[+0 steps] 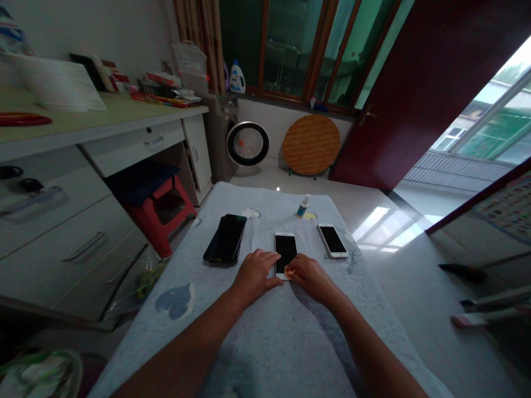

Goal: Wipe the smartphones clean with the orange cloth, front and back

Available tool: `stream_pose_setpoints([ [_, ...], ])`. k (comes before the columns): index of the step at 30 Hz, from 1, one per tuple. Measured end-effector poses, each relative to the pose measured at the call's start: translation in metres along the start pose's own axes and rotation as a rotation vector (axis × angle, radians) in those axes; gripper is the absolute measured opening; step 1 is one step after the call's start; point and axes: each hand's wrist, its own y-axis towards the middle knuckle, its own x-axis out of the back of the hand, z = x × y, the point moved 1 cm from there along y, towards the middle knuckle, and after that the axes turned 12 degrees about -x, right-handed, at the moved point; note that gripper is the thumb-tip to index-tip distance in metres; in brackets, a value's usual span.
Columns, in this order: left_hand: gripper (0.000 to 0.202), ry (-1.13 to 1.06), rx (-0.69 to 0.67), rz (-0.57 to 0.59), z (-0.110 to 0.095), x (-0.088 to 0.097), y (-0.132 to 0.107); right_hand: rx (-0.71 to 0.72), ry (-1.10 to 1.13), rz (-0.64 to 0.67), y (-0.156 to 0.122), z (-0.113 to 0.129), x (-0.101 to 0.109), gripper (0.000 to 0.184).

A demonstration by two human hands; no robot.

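Observation:
A white smartphone (285, 247) with a dark screen lies face up on the cloth-covered table in front of me. My left hand (258, 272) grips its left side, with the thumb at the lower edge and a finger over the screen. A small orange-yellow piece (289, 272), perhaps a cloth or sponge, is pinched in my right hand (309, 276) against the lower part of the screen. To the left lie stacked black phones (226, 239). Another white smartphone (332, 241) rests to the right. Behind stands a small spray bottle (302, 207) with a blue label.
A pale blue patterned cloth (249, 342) covers the table. At left are a white desk (136, 146) and a red stool (161, 204). A washing machine with its round door (248, 143) swung out and a round wooden tabletop (311, 145) stand beyond.

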Motion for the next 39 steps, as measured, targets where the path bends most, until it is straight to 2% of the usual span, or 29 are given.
stream_pose_setpoints([
  [2,0.065,-0.013,0.013,0.000,0.001,0.000,0.001,0.033,-0.014,0.011,0.006,0.009,-0.007,0.013],
  [6,0.064,-0.011,0.019,0.014,0.002,0.001,0.001,0.105,-0.004,0.014,0.011,0.023,-0.016,0.017],
  [11,0.068,-0.003,0.016,-0.001,0.002,0.000,0.001,0.138,-0.034,0.033,0.014,0.024,-0.014,0.018],
  [18,0.085,-0.044,0.065,-0.016,-0.001,0.000,0.000,-0.017,-0.235,-0.015,0.048,0.005,-0.001,0.017],
  [23,0.081,-0.064,0.070,-0.006,-0.002,0.002,0.000,-0.101,-0.277,-0.110,0.083,-0.003,0.002,0.021],
  [26,0.075,-0.070,0.083,0.002,-0.002,0.003,0.000,-0.143,-0.295,-0.161,0.093,-0.001,-0.001,0.022],
  [30,0.075,-0.109,0.067,-0.015,-0.002,0.002,0.001,-0.083,-0.272,-0.147,0.086,0.006,-0.006,0.021],
  [39,0.091,-0.098,0.041,-0.147,0.003,-0.007,-0.002,0.112,-0.127,0.057,0.025,0.019,-0.008,0.018],
])
